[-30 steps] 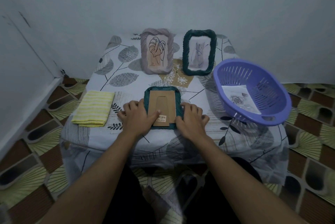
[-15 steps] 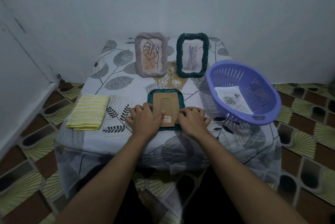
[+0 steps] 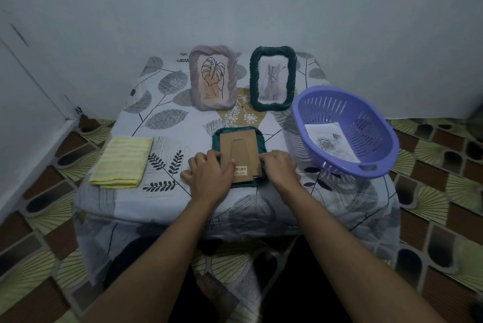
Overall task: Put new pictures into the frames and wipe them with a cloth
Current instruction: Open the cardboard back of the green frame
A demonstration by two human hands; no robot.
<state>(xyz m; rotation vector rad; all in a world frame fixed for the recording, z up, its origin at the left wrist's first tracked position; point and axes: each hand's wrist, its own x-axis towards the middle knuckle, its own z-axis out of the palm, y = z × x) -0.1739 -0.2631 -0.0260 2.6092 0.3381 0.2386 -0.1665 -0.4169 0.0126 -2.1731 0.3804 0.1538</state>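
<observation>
- The left hand [image 3: 209,175] curls its fingers round the left side of the lying frame [image 3: 262,141]. Its thumb presses on the brown back [image 3: 239,148].
- The right hand [image 3: 281,167] pinches the right edge of that back with bent fingers.
- The frame lies face down in the middle of the table [image 3: 167,103].
- I think the back is not off yet.
- A new picture [image 3: 330,143] waits in the purple basket [image 3: 337,92].
- The yellow cloth [image 3: 121,163] lies folded, so wiping comes later.
- The grey frame [image 3: 213,78] and the green frame [image 3: 273,78] stand behind with pictures, old or new I cannot tell.
</observation>
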